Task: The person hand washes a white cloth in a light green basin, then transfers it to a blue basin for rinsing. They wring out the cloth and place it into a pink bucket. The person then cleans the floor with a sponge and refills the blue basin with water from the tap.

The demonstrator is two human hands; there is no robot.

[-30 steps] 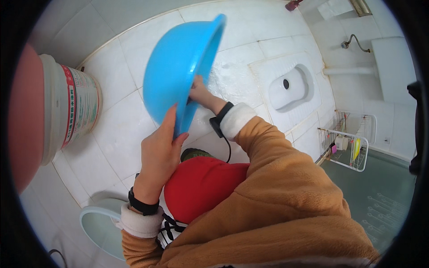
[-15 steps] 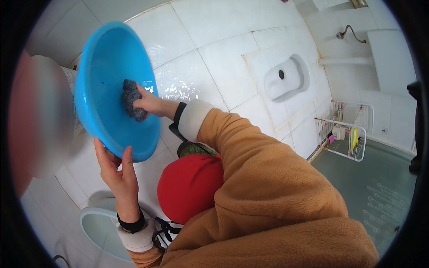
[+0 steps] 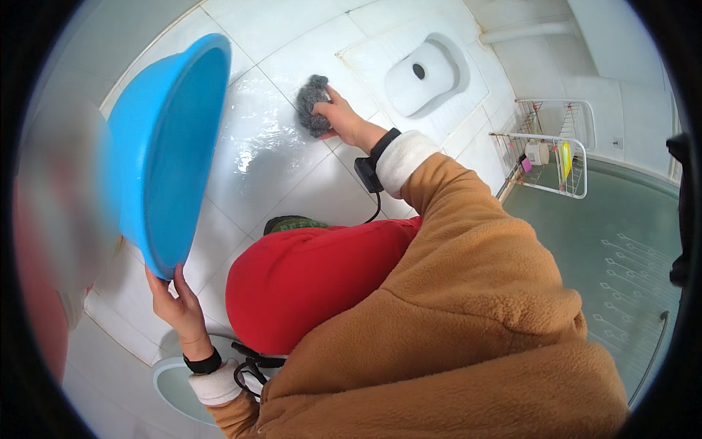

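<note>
A big blue plastic basin (image 3: 179, 154) stands tilted steeply on its side, its hollow turned to the right. Its near rim is gripped by my left hand (image 3: 178, 311), thumb on one side and fingers on the other. Out to the right of the basin, my right hand (image 3: 345, 123) closes round a bunched grey fuzzy cloth (image 3: 313, 106). That cloth is apart from the basin, over the white floor tiles; whether it touches them I cannot tell. Water glistens on the tiles (image 3: 256, 135) between the basin and the cloth.
Beyond my right hand a white squat toilet (image 3: 424, 77) is set in the floor. A white wire rack (image 3: 545, 150) with small items stands at the right. A pale oval tub (image 3: 175, 388) lies near my left wrist. At the left is a blurred pinkish object (image 3: 44, 293).
My right hand has drawn the grey cloth out of the basin and moved right, over the floor. The basin has tipped further onto its side, with my left hand still on its rim.
</note>
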